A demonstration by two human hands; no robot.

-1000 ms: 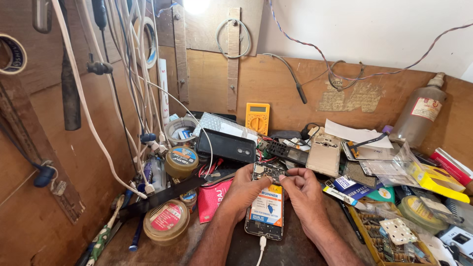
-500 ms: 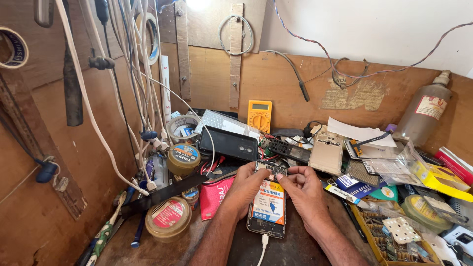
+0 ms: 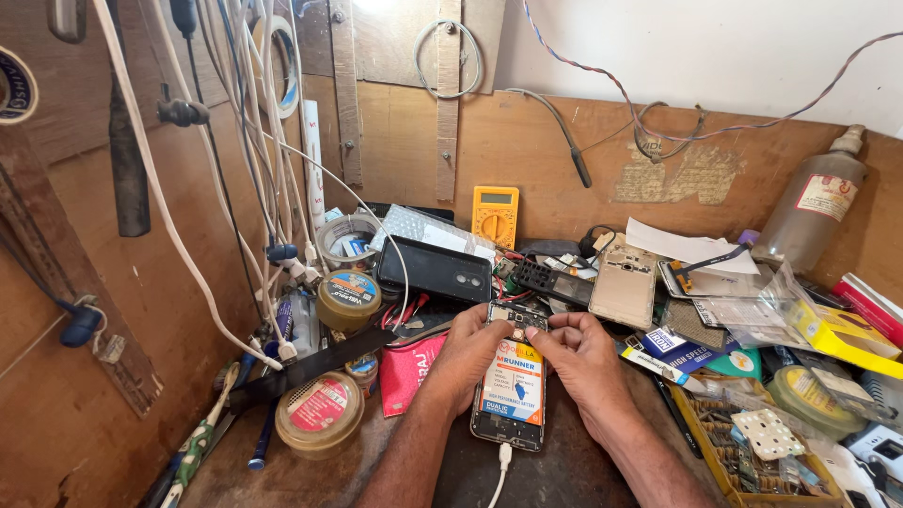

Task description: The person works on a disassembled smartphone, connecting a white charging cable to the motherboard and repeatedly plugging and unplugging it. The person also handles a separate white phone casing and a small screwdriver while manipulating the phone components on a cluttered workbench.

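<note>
An opened smartphone (image 3: 511, 393) lies back-up on the dark bench, its white, orange and blue battery showing and a white cable (image 3: 499, 470) plugged into its near end. My left hand (image 3: 467, 353) rests along the phone's left side with fingertips at its top edge. My right hand (image 3: 583, 362) lies along the right side, thumb and forefinger pinched at the circuit board by the camera area. Whether a small part sits between those fingertips is too small to tell.
A yellow multimeter (image 3: 495, 215) leans on the back board. A black phone cover (image 3: 434, 270) and gold phone back (image 3: 623, 285) lie behind my hands. Round tins (image 3: 319, 413) stand left, a brown bottle (image 3: 812, 201) far right, a parts tray (image 3: 752, 447) right. Cables hang left.
Both hands have crept slightly up the phone toward its top edge, fingertips closing together there. The view has shifted a little; the phone stays in place.
</note>
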